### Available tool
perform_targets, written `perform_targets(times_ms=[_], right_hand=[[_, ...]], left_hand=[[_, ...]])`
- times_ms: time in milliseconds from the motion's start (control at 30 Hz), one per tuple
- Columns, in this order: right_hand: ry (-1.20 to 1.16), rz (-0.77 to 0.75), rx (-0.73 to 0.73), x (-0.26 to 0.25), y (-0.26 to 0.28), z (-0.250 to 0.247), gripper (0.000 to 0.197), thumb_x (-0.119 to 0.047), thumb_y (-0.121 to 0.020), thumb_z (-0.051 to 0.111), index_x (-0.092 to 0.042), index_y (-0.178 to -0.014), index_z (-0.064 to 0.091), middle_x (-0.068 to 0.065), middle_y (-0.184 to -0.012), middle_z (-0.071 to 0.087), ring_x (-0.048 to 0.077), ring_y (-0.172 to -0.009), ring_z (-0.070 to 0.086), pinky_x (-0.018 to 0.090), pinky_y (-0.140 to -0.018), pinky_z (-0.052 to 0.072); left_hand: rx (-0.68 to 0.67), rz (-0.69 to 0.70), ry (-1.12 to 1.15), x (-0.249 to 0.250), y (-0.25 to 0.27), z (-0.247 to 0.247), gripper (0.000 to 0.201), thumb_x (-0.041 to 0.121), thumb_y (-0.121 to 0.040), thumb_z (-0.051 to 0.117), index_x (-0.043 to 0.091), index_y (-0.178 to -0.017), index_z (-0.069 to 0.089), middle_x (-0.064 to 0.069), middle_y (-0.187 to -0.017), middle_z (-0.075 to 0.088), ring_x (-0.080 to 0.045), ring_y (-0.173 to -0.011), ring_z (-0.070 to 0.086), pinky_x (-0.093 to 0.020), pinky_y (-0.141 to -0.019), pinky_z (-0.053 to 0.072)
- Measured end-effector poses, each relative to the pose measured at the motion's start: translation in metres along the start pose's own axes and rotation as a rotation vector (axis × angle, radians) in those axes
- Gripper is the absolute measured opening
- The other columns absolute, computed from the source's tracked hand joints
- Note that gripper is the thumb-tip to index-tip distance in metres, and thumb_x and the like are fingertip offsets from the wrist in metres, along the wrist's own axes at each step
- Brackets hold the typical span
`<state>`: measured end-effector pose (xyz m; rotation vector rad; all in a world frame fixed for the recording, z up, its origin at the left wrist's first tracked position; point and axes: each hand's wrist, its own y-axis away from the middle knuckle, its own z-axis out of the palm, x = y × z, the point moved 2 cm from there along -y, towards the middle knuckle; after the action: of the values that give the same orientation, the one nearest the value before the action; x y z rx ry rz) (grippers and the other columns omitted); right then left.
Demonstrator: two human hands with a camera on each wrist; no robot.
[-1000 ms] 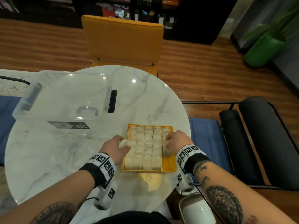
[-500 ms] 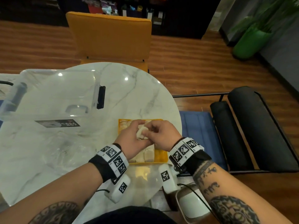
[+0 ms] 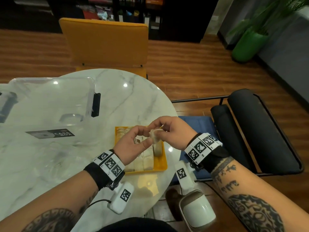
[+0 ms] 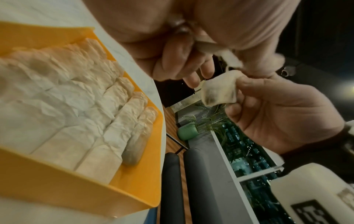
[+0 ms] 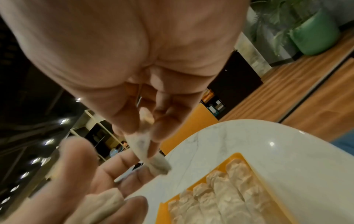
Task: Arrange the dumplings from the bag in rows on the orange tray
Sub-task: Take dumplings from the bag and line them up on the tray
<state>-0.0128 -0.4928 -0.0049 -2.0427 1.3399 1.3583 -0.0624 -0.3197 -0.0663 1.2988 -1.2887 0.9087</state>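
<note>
Rows of pale dumplings (image 3: 145,162) fill most of the orange tray (image 3: 163,163) near the table's front right edge. Both hands hover above it, close together. My right hand (image 3: 175,131) pinches one dumpling (image 3: 154,137) between thumb and fingertips; the left wrist view shows this dumpling (image 4: 218,92) hanging from the right hand (image 4: 277,109). My left hand (image 3: 132,144) is cupped just left of it, fingers curled round a second dumpling (image 5: 103,203). One dumpling (image 4: 134,151) lies loose along the tray's right side. A crumpled clear bag (image 3: 50,158) lies left of the tray.
A clear plastic storage box (image 3: 50,101) takes up the left half of the round marble table (image 3: 133,97). An orange chair (image 3: 107,42) stands behind the table. A black chair (image 3: 259,131) is on the right, and a green plant pot (image 3: 247,46) farther back.
Both hands have lifted off the tray and met above it. The dumpling first held by the left hand alone is now pinched by the right hand.
</note>
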Motion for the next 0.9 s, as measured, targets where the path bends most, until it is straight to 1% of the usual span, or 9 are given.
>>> perform_targets(times_ms=[133,200,300,500,567,633,700,833,900], right_hand=[[0.157,-0.026,-0.053,-0.002,-0.005,-0.002,0.024,-0.012,-0.088,0.070,-0.031,-0.101,0.070,-0.010,-0.095,0.072,0.012,-0.078,0.068,0.022,-0.075,0.053],[0.162,-0.026,-0.069,-0.003,-0.005,-0.002,0.024,-0.012,-0.086,0.072,-0.031,-0.101,0.071,-0.009,-0.095,0.072,0.010,-0.079,0.068,0.022,-0.077,0.055],[0.189,-0.020,-0.041,-0.003,-0.006,-0.003,0.025,-0.015,-0.085,0.075,-0.032,-0.102,0.071,-0.010,-0.096,0.070,0.009,-0.079,0.067,0.020,-0.076,0.054],[0.342,-0.005,-0.031,0.005,-0.012,0.008,0.018,-0.025,-0.087,0.073,-0.028,-0.105,0.073,-0.021,-0.081,0.058,-0.001,-0.078,0.060,0.009,-0.071,0.043],[0.379,0.007,-0.032,0.012,-0.015,0.011,0.017,-0.023,-0.089,0.070,-0.028,-0.105,0.073,-0.022,-0.083,0.059,0.001,-0.082,0.060,0.009,-0.072,0.043],[0.454,0.052,-0.079,0.021,-0.017,0.014,0.017,-0.023,-0.090,0.066,-0.028,-0.106,0.072,-0.016,-0.090,0.064,0.007,-0.087,0.062,0.016,-0.078,0.049],[0.576,0.111,-0.179,0.031,-0.019,0.020,0.017,-0.023,-0.090,0.062,-0.028,-0.104,0.070,-0.006,-0.100,0.068,0.014,-0.091,0.064,0.025,-0.081,0.052],[0.725,0.167,-0.387,0.050,-0.017,0.037,0.017,-0.020,-0.087,0.061,-0.026,-0.100,0.070,-0.008,-0.090,0.061,0.012,-0.081,0.056,0.016,-0.061,0.040],[0.768,0.189,-0.449,0.058,-0.018,0.045,0.015,-0.019,-0.083,0.064,-0.026,-0.095,0.070,-0.009,-0.084,0.059,0.013,-0.081,0.058,0.019,-0.062,0.043]], left_hand=[[-0.023,-0.008,-0.048,0.002,-0.001,0.000,0.040,0.026,-0.087,0.073,0.038,-0.122,0.058,0.017,-0.121,0.061,0.011,-0.069,0.053,-0.016,-0.075,0.041],[-0.012,-0.023,-0.133,-0.001,-0.003,0.000,0.031,0.027,-0.087,0.073,0.034,-0.117,0.065,0.016,-0.112,0.066,0.011,-0.066,0.053,-0.016,-0.074,0.041],[0.014,-0.057,-0.223,-0.006,-0.006,-0.003,0.006,0.030,-0.088,0.071,0.031,-0.093,0.071,0.012,-0.089,0.073,0.000,-0.071,0.057,-0.019,-0.072,0.042],[0.116,-0.100,-0.209,-0.017,-0.001,-0.012,0.003,0.025,-0.086,0.073,0.028,-0.087,0.072,0.008,-0.085,0.073,0.005,-0.077,0.061,-0.012,-0.072,0.041],[0.199,-0.170,-0.248,-0.030,0.001,-0.023,0.000,0.031,-0.088,0.070,0.031,-0.088,0.071,0.010,-0.084,0.071,0.000,-0.082,0.065,-0.020,-0.078,0.049],[0.282,-0.265,-0.319,-0.043,0.004,-0.038,0.009,0.037,-0.090,0.063,0.030,-0.091,0.068,0.009,-0.086,0.070,-0.013,-0.088,0.067,-0.032,-0.082,0.052],[0.358,-0.380,-0.378,-0.052,0.010,-0.052,0.016,0.038,-0.091,0.060,0.026,-0.101,0.066,0.005,-0.092,0.067,-0.019,-0.091,0.064,-0.031,-0.080,0.048],[0.390,-0.499,-0.464,-0.063,0.018,-0.062,0.039,0.038,-0.088,0.066,0.020,-0.121,0.057,-0.002,-0.103,0.064,-0.021,-0.094,0.058,-0.030,-0.081,0.043],[0.352,-0.526,-0.490,-0.070,0.018,-0.063,0.047,0.038,-0.086,0.068,0.019,-0.126,0.054,-0.005,-0.111,0.065,-0.020,-0.095,0.057,-0.029,-0.082,0.043]])
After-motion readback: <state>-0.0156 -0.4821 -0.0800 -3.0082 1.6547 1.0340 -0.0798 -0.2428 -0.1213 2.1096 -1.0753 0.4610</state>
